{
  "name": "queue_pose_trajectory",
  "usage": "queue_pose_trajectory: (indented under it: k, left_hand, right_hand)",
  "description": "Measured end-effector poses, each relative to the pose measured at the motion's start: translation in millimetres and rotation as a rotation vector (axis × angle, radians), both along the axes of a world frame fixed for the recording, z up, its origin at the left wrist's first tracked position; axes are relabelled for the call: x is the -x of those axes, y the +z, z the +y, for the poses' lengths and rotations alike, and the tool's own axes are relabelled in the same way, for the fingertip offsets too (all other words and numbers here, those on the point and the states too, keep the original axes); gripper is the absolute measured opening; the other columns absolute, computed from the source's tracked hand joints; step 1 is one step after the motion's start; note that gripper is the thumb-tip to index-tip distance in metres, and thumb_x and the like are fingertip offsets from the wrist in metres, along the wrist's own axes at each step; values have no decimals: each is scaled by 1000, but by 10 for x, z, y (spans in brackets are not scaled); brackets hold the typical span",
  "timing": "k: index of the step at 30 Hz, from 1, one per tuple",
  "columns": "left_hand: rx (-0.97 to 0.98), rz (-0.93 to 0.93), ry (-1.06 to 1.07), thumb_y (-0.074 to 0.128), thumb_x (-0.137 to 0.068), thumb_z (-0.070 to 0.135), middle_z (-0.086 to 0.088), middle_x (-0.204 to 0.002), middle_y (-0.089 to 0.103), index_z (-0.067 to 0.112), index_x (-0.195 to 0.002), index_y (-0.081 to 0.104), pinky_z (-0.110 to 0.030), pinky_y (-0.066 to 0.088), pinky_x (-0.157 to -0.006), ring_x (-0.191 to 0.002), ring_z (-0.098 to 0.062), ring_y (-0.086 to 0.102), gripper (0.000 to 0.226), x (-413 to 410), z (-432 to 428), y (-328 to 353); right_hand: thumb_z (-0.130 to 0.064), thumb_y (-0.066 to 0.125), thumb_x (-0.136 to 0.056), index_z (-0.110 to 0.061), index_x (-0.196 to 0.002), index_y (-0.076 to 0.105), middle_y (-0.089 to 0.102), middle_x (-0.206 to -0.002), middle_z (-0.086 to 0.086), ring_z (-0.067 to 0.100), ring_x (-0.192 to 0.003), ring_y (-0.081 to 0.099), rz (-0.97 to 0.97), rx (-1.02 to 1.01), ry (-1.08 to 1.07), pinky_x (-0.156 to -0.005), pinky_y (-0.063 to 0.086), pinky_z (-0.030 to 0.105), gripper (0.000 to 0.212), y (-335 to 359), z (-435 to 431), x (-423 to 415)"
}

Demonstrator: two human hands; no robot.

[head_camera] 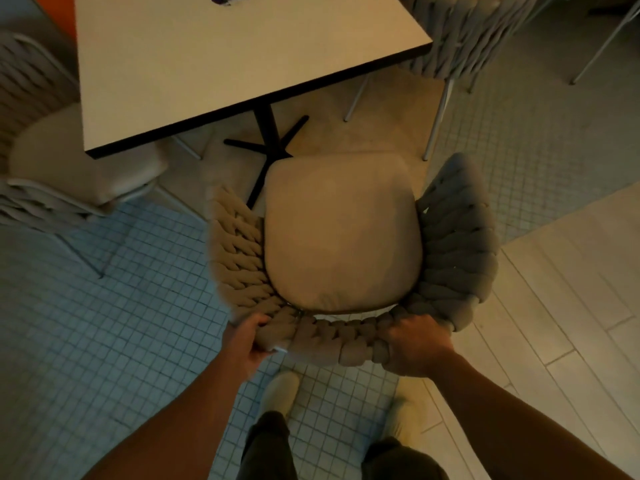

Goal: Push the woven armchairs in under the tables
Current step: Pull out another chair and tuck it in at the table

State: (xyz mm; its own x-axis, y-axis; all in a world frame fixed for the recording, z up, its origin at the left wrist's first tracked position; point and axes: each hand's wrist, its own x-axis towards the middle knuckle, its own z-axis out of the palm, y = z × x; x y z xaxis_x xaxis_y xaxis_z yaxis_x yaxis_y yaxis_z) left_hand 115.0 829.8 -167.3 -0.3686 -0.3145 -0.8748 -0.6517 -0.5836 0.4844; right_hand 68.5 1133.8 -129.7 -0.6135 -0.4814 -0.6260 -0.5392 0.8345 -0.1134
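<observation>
around: second armchair (69,168) at the left edge of the bench (242,64), third armchair (460,36) by its far right corner | in the way: black pedestal foot (266,143) just ahead of seat | woven armchair (343,233): on tiled floor, front just short of bench | left grip (247,344), right grip (415,344): both curled round backrest top

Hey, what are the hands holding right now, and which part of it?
Both hands grip the woven armchair by the top of its braided backrest: the left hand near its left corner, the right hand near its right corner.
</observation>
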Motion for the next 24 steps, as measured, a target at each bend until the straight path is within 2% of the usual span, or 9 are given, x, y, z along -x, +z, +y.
queue_pose_trajectory:
  k: [2, 5, 8, 11, 16, 18, 20, 22, 24]
  left_hand:
    - [-22, 10, 56, 67, -84, -2, -23, -119, 71, 9, -128, 64, -52, 61, -70, -105, -41, 71, 46, -72, 63, -38]
    - [-25, 28, 92, 66, -84, -3, -22, -119, 71, 10, -130, 63, -52, 61, -70, -106, -42, 70, 48, -73, 113, -22]
    - [-13, 29, 107, 66, -84, -1, -22, -119, 71, 10, -128, 64, -48, 61, -66, -104, -41, 71, 45, -1, 147, -26]
    - [10, 13, 90, 66, -84, 1, -21, -118, 71, 11, -127, 64, -46, 60, -64, -104, -40, 70, 44, 48, 205, -8]
    - [85, -81, -85, 75, -85, 16, -20, -120, 66, 10, -127, 60, -47, 62, -64, -104, -38, 67, 45, 16, 151, 67]
    - [325, -123, -259, 78, -85, 33, -14, -126, 65, 14, -132, 57, -44, 60, -71, -107, -34, 65, 55, -36, 145, 122]
    - [709, -92, -442, 74, -86, 47, -13, -133, 61, 14, -142, 49, -46, 56, -89, -119, -33, 60, 70, -128, 139, 170]
    - [1011, 57, -611, 69, -87, 53, -11, -137, 54, 13, -144, 43, -49, 54, -95, -124, -30, 55, 75, -249, 132, 235]
    - [1193, 175, -898, 65, -85, 58, -4, -134, 51, 17, -137, 46, -44, 55, -93, -120, -24, 53, 69, -364, 87, 276]
  right_hand:
    - [-54, 53, -82, -32, -114, 63, 67, -111, -5, 25, -103, 63, 9, -14, 46, -79, 48, 33, 40, 23, 47, 98]
    - [-53, 56, -82, -32, -112, 64, 67, -108, -4, 25, -102, 63, 30, -6, 66, -72, 41, 32, 38, 61, 60, 201]
    - [-53, 56, -80, -34, -108, 63, 67, -104, -4, 24, -98, 63, 9, 7, 70, -73, 46, 33, 34, 72, 78, 301]
    - [-56, 53, -76, -37, -105, 61, 66, -99, -5, 24, -94, 63, 2, -14, 64, -78, 53, 39, 36, 42, 115, 388]
    - [-51, 57, -79, -36, -108, 61, 65, -102, -6, 22, -99, 62, 17, 0, 36, -74, 48, 35, 33, 51, 97, 343]
    - [-46, 59, -80, -34, -108, 63, 66, -102, -5, 21, -98, 63, 12, -2, -6, -72, 46, 33, 31, 45, 71, 301]
    - [-41, 59, -80, -33, -112, 64, 67, -99, -4, 22, -96, 61, 1, 50, -79, -75, 49, 34, 34, 53, 72, 243]
    - [-29, 59, -79, -29, -109, 69, 65, -86, -3, 20, -83, 58, -27, 261, -213, -73, 46, 31, 32, 72, 86, 135]
    - [-18, 62, -84, -20, -92, 75, 66, -76, -5, 12, -73, 59, -78, 589, -498, -71, 45, 27, 16, 139, 108, -71]
